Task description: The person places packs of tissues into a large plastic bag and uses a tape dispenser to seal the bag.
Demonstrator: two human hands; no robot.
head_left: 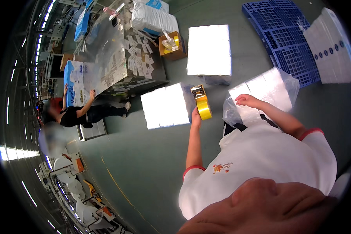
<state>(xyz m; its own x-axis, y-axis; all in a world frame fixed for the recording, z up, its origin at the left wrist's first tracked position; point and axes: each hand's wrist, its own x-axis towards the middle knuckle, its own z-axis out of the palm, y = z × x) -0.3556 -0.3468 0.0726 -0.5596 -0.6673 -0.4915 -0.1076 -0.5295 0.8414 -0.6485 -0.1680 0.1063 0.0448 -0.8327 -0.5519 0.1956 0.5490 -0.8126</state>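
Your left hand grips tape dispenser. Right hand, fingers loosely parted, over white bundle in clear bag before you; contact unclear. Hands apart. Step: probably bag sealing. Next likely calls for gathering plastic, bringing tape over.

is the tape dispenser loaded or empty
Loaded: a thick yellow tape roll sits in the tape dispenser held by the left hand.

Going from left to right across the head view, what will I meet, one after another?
Co-worker in black → open cardboard box → tape dispenser with yellow roll → right hand → white stack at the far right.
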